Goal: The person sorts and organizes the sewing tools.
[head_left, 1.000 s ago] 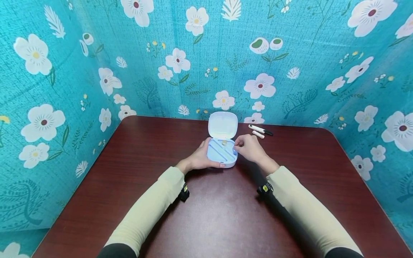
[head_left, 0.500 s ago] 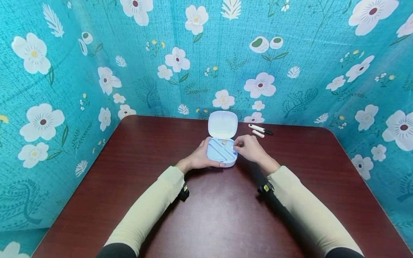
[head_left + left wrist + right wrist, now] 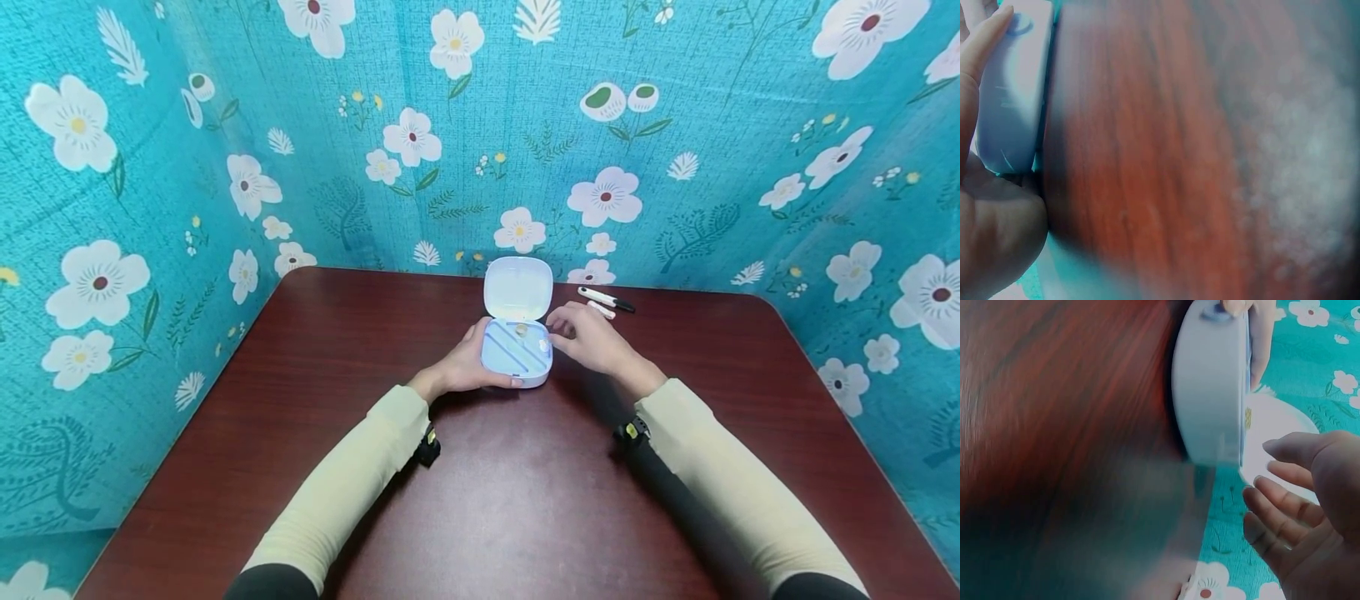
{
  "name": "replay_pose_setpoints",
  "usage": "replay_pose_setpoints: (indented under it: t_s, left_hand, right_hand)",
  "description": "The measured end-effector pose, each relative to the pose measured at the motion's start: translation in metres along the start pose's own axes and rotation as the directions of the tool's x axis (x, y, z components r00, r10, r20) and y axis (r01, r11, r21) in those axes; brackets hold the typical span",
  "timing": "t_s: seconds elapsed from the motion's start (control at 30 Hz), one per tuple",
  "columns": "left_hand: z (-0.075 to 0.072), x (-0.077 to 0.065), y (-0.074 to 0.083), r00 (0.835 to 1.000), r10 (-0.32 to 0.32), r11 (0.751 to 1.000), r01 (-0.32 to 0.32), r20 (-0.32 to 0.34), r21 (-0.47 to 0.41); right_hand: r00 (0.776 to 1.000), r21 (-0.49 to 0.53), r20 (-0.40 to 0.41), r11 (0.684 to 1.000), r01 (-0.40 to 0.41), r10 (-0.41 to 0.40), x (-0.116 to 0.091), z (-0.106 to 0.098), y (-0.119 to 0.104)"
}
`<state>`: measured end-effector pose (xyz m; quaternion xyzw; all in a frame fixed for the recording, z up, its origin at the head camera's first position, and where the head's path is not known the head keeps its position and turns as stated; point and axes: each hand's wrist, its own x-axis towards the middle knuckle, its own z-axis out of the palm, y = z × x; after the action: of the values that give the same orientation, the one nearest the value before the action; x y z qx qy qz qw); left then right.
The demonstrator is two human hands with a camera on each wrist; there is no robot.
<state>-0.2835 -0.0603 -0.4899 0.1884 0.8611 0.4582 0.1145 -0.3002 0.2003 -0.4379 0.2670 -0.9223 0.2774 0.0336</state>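
Observation:
A pale blue box (image 3: 516, 354) with slanted dividers stands on the table, its whitish hinged lid (image 3: 517, 289) raised at the back. My left hand (image 3: 468, 365) grips the box from the left, thumb along the front wall near the round blue latch (image 3: 1019, 24). Just off the right rim is my right hand (image 3: 588, 337), fingers loosely bent and apart, with nothing between them in the right wrist view. A small white thing (image 3: 543, 344) lies in the right compartment. In the back compartment sits a small round yellowish thing (image 3: 521, 330).
A white pen with a black end (image 3: 606, 299) lies behind my right hand, and a short white stick-like piece (image 3: 602, 310) lies beside it, partly hidden by that hand. The dark red wooden table (image 3: 337, 333) ends at a blue flowered curtain (image 3: 480, 167).
My right hand has let go of the small white thing in the right compartment and drawn back slightly to the right, its fingers spreading. The left hand keeps its grip on the box.

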Motion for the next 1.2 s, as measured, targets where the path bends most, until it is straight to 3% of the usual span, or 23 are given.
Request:
replay_pose_setpoints:
  t_s: [0.3,0.57,0.83,1.0,1.2]
  left_hand:
    - [-0.001,0.000,0.001,1.000,-0.004,1.000,0.004,-0.006,-0.002]
    - [0.000,0.000,0.000,1.000,-0.004,1.000,0.005,-0.012,0.008]
    - [-0.001,-0.003,0.003,1.000,-0.010,1.000,0.010,0.000,-0.009]
    - [-0.001,-0.002,0.002,1.000,-0.006,1.000,0.006,-0.007,-0.011]
    - [-0.001,-0.001,0.002,1.000,-0.013,1.000,0.013,-0.007,0.007]
  right_hand:
    - [1.000,-0.062,-0.019,0.998,0.007,-0.008,-0.002,-0.012,0.020]
    - [0.995,-0.056,-0.049,0.994,-0.092,0.090,0.003,-0.011,0.057]
    - [0.968,-0.068,-0.098,0.969,-0.238,0.231,0.003,-0.012,0.087]
    - [0.954,-0.078,-0.095,0.953,-0.293,0.285,0.005,-0.013,0.094]
    - [0.931,-0.014,-0.082,0.934,-0.358,0.356,0.009,-0.011,0.097]
